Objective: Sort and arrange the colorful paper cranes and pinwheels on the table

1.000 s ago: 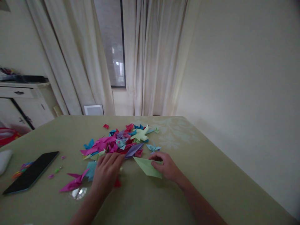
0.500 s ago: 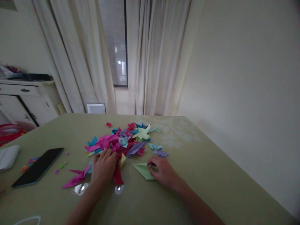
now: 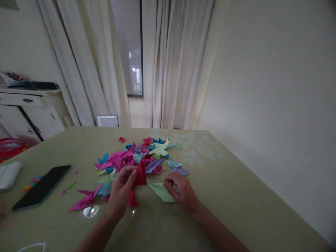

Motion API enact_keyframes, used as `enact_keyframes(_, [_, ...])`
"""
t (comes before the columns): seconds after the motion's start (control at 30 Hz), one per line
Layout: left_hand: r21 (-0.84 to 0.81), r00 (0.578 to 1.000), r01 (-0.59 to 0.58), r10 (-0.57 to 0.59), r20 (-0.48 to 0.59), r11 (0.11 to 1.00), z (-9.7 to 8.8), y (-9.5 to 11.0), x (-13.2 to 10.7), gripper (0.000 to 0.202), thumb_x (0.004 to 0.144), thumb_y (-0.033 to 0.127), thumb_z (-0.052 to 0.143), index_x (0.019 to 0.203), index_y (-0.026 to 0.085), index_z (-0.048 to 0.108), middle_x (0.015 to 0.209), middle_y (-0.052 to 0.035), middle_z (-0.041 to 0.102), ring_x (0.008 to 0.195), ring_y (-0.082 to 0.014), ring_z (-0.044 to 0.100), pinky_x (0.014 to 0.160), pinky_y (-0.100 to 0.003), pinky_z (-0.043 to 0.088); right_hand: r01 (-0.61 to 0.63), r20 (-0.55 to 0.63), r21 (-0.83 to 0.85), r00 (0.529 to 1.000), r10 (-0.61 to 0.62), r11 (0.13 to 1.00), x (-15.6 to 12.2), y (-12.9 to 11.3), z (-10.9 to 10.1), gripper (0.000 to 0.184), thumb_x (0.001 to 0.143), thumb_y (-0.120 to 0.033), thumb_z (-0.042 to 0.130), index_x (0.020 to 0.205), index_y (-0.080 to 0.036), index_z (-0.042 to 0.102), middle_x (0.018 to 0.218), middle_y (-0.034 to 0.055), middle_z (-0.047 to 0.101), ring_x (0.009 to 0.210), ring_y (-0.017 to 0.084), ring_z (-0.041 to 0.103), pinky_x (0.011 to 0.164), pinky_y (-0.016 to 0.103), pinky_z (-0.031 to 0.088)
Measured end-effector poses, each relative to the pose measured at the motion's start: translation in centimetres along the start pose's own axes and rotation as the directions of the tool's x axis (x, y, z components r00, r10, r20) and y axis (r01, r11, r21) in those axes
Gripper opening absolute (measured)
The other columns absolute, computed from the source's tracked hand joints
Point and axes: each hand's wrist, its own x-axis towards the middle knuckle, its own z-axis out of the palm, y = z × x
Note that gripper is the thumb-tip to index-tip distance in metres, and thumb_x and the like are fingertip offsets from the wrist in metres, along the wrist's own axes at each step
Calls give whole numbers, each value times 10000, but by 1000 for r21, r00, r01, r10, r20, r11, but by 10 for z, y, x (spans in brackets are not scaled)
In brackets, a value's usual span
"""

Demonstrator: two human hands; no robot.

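Observation:
My left hand (image 3: 121, 194) pinches a red folded paper piece (image 3: 141, 174) between thumb and fingers, raised at the near edge of a pile of origami (image 3: 119, 159). Another red paper part (image 3: 133, 199) shows just below it. My right hand (image 3: 183, 192) hovers at a pale green folded paper (image 3: 160, 191) and covers its right end. The right thumb and fingertips are pressed together; whether they grip anything is hidden. A magenta origami piece (image 3: 86, 200) and a light blue one (image 3: 105, 190) lie left of my left hand.
On the left of the table (image 3: 236, 210) lie a black phone (image 3: 43, 187), small colourful bits (image 3: 30, 184) and a white case (image 3: 9, 176). A shiny clear disc (image 3: 90, 211) sits by my left forearm. Curtains (image 3: 181, 70) hang behind the table.
My left hand has turned and lifted a red folded paper piece from the near side of the pile. My right hand stays by the green paper, its fingers slightly shifted.

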Motion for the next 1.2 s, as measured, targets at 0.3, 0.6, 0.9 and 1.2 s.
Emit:
enact_keyframes(0.3, [-236, 937, 253, -177, 301, 938, 43, -27, -42, 361, 915, 541, 781, 987, 194, 711, 921, -37, 716, 801, -167, 662, 721, -273, 550, 91, -119, 45, 989, -85, 995, -6, -13, 16, 12, 963, -209, 672, 968, -211, 683, 835, 16, 677, 740, 166, 621, 699, 279, 466])
enact_keyframes(0.6, [253, 907, -191, 72, 415, 948, 27, -40, -30, 312, 1039, 357, 567, 1291, 249, 716, 1218, -103, 779, 1127, -267, 739, 985, -424, 605, 27, -287, 111, 958, 6, 993, 4, -8, -6, 119, 998, -235, 649, 1028, -218, 762, 877, 35, 698, 768, 168, 630, 710, 280, 511])
enact_keyframes(0.9, [632, 694, -678, 45, 718, 375, 17, -59, -29, 579, 912, -16, 502, 1387, 263, 683, 1328, -82, 753, 1202, -270, 692, 1029, -438, 555, -63, -41, -127, 997, 58, 990, 11, 26, -40, 241, 1034, -192, 614, 1124, -228, 834, 1054, 85, 766, 991, 213, 711, 924, 338, 551])
enact_keyframes(1.2, [599, 659, -664, -27, 752, 447, 26, -55, -35, 522, 967, 58, 474, 1398, 285, 660, 1347, -76, 741, 1231, -264, 664, 1085, -439, 532, -99, 349, -345, 910, 225, 933, 6, 15, -23, 175, 999, -182, 673, 1086, -211, 823, 1034, 72, 818, 972, 224, 728, 886, 312, 498])
